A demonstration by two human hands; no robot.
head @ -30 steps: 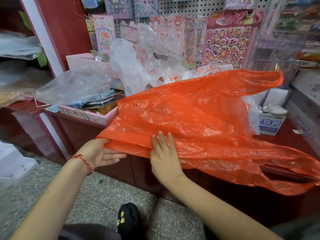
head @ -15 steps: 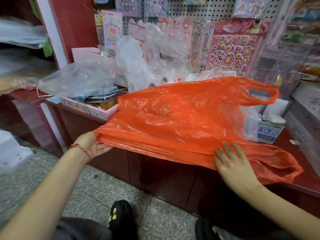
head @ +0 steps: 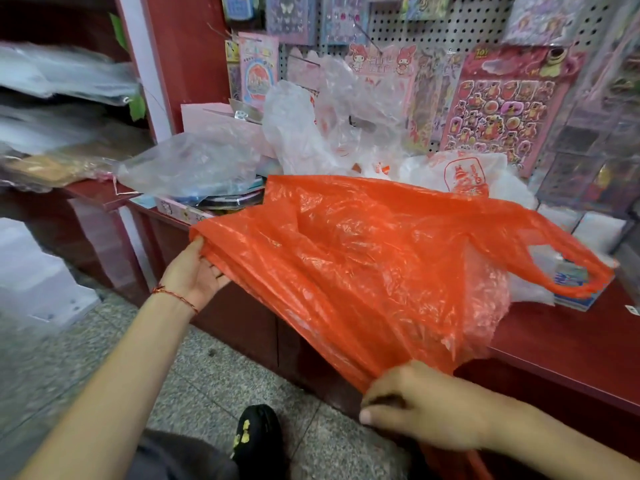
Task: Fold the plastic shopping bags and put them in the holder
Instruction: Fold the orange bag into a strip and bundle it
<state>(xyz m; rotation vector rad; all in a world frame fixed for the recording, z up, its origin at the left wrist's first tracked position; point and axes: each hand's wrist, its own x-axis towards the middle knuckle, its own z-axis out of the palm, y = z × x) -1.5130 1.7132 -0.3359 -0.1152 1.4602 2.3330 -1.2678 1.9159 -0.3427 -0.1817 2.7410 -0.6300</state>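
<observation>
A large orange plastic shopping bag (head: 363, 258) is stretched out over the front of the dark red counter (head: 568, 344). My left hand (head: 194, 275) pinches its bottom left corner, thumb on top. My right hand (head: 419, 407) grips the bag's lower edge below the counter front, fingers curled into the plastic. One orange handle loop (head: 568, 258) lies at the far right on the counter. A heap of clear and white plastic bags (head: 332, 129) sits behind the orange one. No holder is visible.
A pegboard wall with sticker sheets (head: 502, 109) rises behind the counter. A pink box (head: 211, 114) and a tray of stationery (head: 194, 209) lie at the left under a clear bag (head: 187, 164). A small carton (head: 571, 289) stands right. My shoe (head: 256, 441) is on the tiled floor.
My right hand slid rightward along the bag's lower edge, then dropped and closed on it below the counter front. The bag now hangs lower on the right. My left hand kept its corner.
</observation>
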